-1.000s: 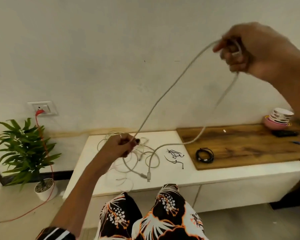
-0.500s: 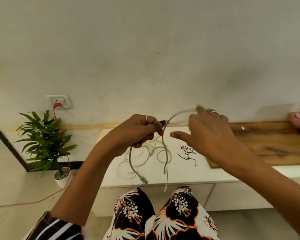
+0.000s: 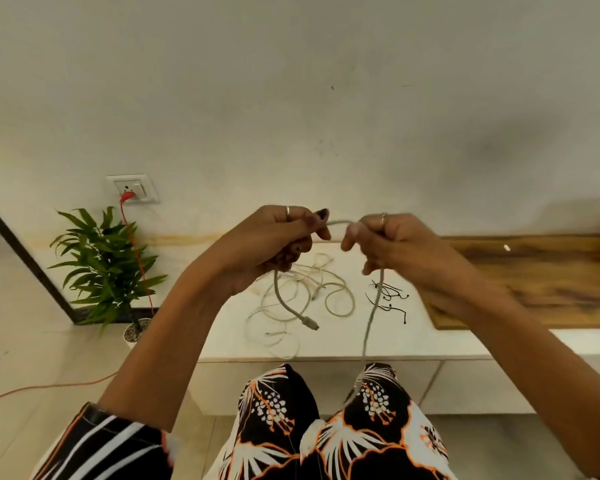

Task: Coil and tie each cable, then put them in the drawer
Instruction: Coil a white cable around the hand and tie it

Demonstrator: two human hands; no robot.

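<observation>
A grey cable (image 3: 369, 320) stretches between both raised hands. My left hand (image 3: 278, 237) grips one stretch of it, and the plug end (image 3: 310, 323) dangles below that hand. My right hand (image 3: 385, 242) grips the cable a short way along, and the rest hangs down past my knees. Loose white cables (image 3: 303, 296) lie tangled on the white cabinet top (image 3: 395, 341) under my hands. Several black ties (image 3: 390, 299) lie just right of them. The cabinet front (image 3: 465, 386) below shows a seam between two panels.
A wooden board (image 3: 534, 282) covers the cabinet's right part. A potted plant (image 3: 108, 268) stands on the floor at left, below a wall socket (image 3: 132, 188) with a red cord (image 3: 139, 268) trailing over the floor. My patterned knees (image 3: 326, 427) are close to the cabinet front.
My right hand came down from high on the right and met the left hand in front of me. It now grips the cable, and the long raised span has shortened to a small arc between the hands.
</observation>
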